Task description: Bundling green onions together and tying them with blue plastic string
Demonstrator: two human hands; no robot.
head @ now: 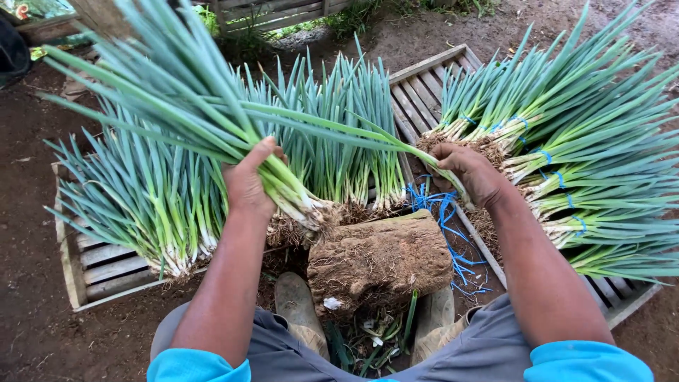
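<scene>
Over the log block: a worn, soil-crusted log block (380, 263) sits between the person's boots.
Left hand: left hand (249, 185) clenched around a bunch of green onions (212, 117), roots just above the block.
Right hand: right hand (472, 172) grasping one loose onion stalk (339, 131) near its root end.
Left pallet: untied onions (141, 205) along its near edge.
Right pallet: tied bundles (566, 163) stacked; blue strings (442, 212) at its near left edge.

Two hands are seen: the left hand (247, 185) and the right hand (470, 173). Two wooden pallets are counted, the left pallet (106, 269) and the right pallet (424, 88). One wooden block (378, 262) and one bunch of blue ties (445, 219) are present. Two boots (297, 301) are visible. The scallions (177, 92) are too many to be counted.
</scene>
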